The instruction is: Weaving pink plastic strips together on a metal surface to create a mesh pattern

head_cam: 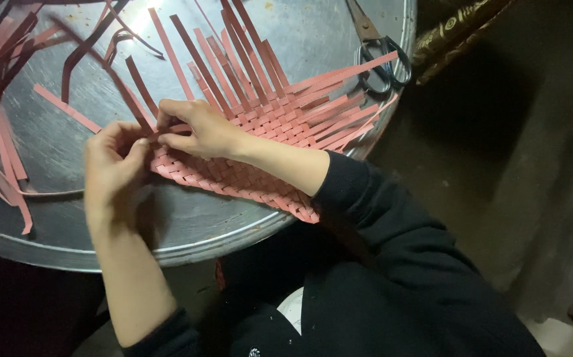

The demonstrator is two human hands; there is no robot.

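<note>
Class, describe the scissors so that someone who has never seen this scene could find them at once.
Start at the big round metal tray. Follow its far right rim, past the woven pink mat. The scissors lie there, the only metal tool among pink strips, with rusty brown blades and dark loop handles.

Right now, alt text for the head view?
Two bare hands, left hand and right hand, pinch pink strips at the edge of a woven pink mat on a round metal tray. Scissors lie at the tray's far rim.
</note>
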